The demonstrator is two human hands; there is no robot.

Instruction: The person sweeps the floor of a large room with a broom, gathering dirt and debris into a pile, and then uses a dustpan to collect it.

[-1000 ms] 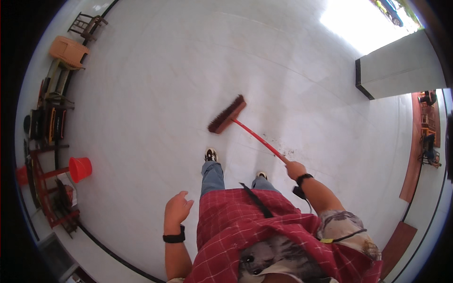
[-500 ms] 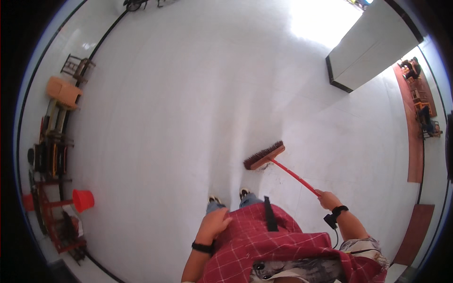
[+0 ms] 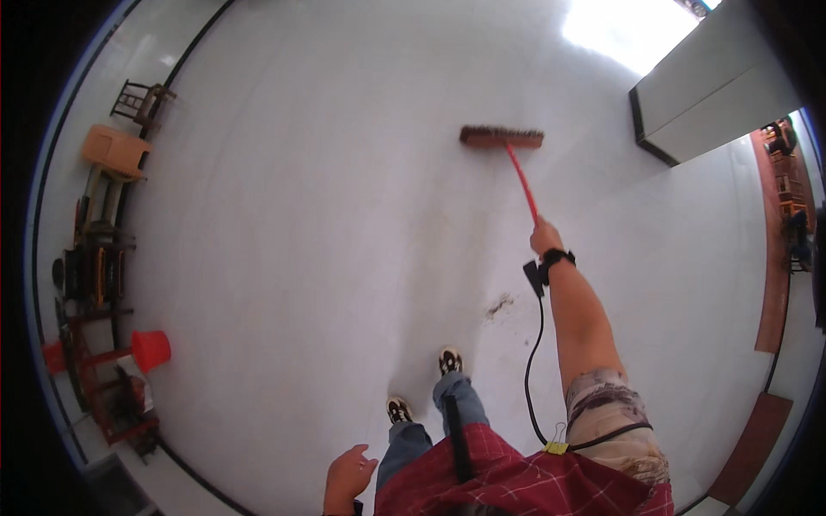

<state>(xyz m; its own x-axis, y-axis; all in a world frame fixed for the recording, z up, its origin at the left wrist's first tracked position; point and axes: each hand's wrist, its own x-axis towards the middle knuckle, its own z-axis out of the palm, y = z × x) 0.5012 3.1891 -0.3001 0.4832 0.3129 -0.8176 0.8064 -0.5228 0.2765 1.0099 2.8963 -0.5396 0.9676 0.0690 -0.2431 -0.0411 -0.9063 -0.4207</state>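
My right hand [image 3: 545, 238] is closed round the red handle of a push broom [image 3: 504, 141], with the arm stretched far forward. The broom's wide wooden head, with dark bristles, rests on the pale floor [image 3: 327, 224] ahead of me. A small patch of dark dirt [image 3: 499, 304] lies on the floor between the broom head and my feet. My left hand [image 3: 351, 471] hangs low beside my left leg, its fingers loosely apart and nothing in them.
Along the left wall stand a dark chair [image 3: 142, 103], an orange plastic stool [image 3: 114, 153] and a red bucket [image 3: 151, 350]. A large pale pillar [image 3: 718, 86] rises at the far right. Brown boards [image 3: 752, 447] lie along the right side.
My right arm has stretched forward, and the broom has moved away from me and turned more crosswise. The dirt patch now shows behind it. My left hand has come off the red checked apron.
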